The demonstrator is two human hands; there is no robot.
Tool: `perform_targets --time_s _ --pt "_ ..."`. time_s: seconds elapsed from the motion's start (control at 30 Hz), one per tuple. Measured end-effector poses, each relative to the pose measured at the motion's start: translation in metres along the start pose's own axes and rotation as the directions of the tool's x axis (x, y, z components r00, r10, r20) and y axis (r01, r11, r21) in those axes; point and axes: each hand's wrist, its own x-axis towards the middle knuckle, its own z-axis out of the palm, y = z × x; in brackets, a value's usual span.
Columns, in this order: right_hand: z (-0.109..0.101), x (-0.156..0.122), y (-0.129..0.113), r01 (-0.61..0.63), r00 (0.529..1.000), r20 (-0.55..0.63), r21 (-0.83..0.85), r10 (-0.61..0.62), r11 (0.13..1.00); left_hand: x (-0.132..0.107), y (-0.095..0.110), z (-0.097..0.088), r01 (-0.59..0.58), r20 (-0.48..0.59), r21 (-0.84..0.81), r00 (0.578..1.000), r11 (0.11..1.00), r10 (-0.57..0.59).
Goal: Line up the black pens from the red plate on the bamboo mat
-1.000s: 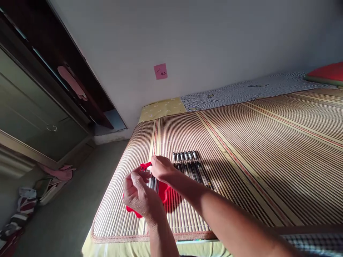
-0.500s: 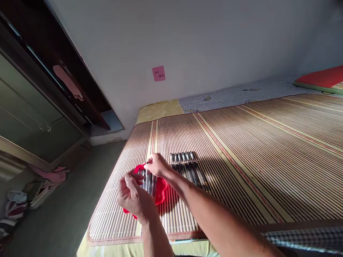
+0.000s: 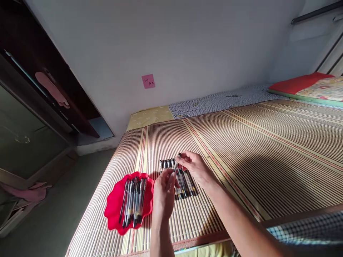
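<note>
While pens (image 3: 184,184) lie below, hands (image 3: 195,167) hold another pen (image 3: 176,165).

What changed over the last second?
Left hand and right hand moved rightward from over the red plate to the row of pens. They now hold a pen between them above that row; exactly when it was gripped is unclear. Unchanged: plate left of the row, both on the striped mat; pink note on the wall.
</note>
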Motion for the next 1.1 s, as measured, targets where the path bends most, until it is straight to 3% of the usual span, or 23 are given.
perform_targets --time_s 0.23,0.33,0.4,0.47,0.5,0.6,0.7,0.77,0.83,1.1 --pt "-0.014 -0.011 0.02 -0.007 0.999 -0.05 0.172 0.016 0.985 0.001 -0.01 0.021 0.074 0.099 -0.109 0.993 0.991 -0.063" --pt "-0.036 -0.007 0.027 -0.006 0.975 -0.214 0.249 0.061 0.969 0.001 -0.013 0.019 0.155 0.216 -0.112 0.968 0.982 -0.128" --pt "-0.061 -0.002 0.027 0.035 0.928 -0.363 0.314 0.086 0.949 0.002 -0.016 0.015 0.193 0.256 -0.132 0.954 0.972 -0.155" --pt "-0.085 0.006 0.026 0.127 0.874 -0.482 0.339 0.057 0.932 0.004 -0.019 0.011 0.192 0.219 -0.184 0.964 0.964 -0.15" --pt "-0.095 0.01 0.025 0.146 0.869 -0.493 0.322 0.034 0.935 0.005 -0.02 0.009 0.177 0.17 -0.22 0.975 0.959 -0.141" --pt "-0.108 0.026 0.025 0.092 0.93 -0.367 0.162 -0.027 0.983 0.009 -0.021 0.007 0.127 0.007 -0.308 0.991 0.943 -0.131" --pt "-0.099 0.047 0.032 -0.045 0.984 -0.179 -0.167 0.014 0.985 0.011 -0.02 0.007 0.088 -0.063 -0.32 0.991 0.943 -0.114" --pt "-0.088 0.063 0.041 -0.138 0.988 -0.112 -0.399 0.101 0.907 0.012 -0.019 0.007 0.054 -0.076 -0.301 0.994 0.952 -0.081" --pt "-0.077 0.077 0.052 -0.182 0.983 -0.084 -0.516 0.162 0.837 0.012 -0.02 0.006 0.031 -0.083 -0.291 0.995 0.956 -0.057" --pt "-0.053 0.104 0.079 -0.202 0.973 -0.059 -0.689 0.224 0.696 0.014 -0.02 0.003 0.019 -0.092 -0.316 0.994 0.948 -0.051"
